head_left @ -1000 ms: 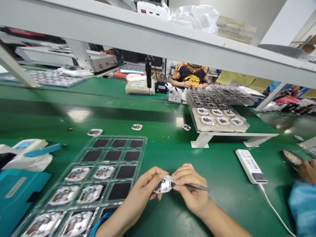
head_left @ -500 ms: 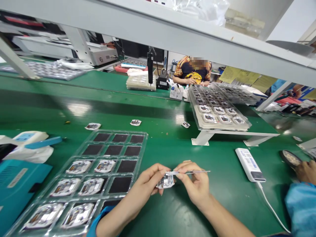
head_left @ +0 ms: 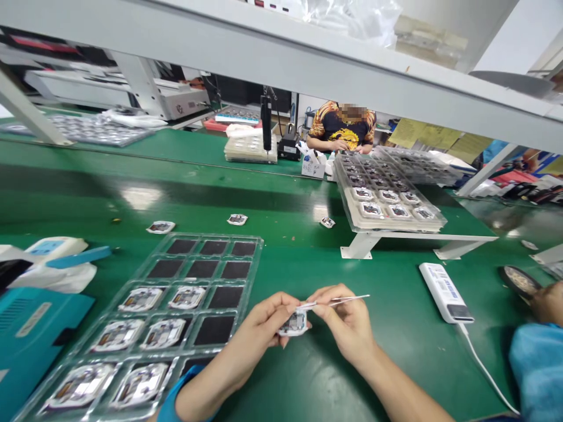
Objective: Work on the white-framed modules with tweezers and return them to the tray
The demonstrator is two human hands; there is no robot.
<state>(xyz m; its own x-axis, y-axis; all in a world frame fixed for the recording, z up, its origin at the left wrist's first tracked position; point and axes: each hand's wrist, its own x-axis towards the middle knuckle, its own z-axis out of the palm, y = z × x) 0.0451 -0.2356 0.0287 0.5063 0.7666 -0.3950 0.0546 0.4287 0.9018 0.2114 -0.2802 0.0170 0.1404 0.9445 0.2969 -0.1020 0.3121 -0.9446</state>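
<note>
My left hand is closed on the edge of a small white-framed electronic module, its circuit side facing up. My right hand pinches a slim pair of tweezers, held nearly level over the module's upper edge. The working end lies between both hands' fingertips and is too small to make out. Left of my hands is a clear plastic tray with dark-lined pockets; several hold similar modules.
Three loose modules lie beyond the tray. A raised stand bears stacked trays. At right are a white corded device and a co-worker's hand. Another person sits opposite. A teal box stands left.
The tweezers have tilted slightly, their right end now higher. The module has turned a little in my left hand. Both hands stay in nearly the same place.
</note>
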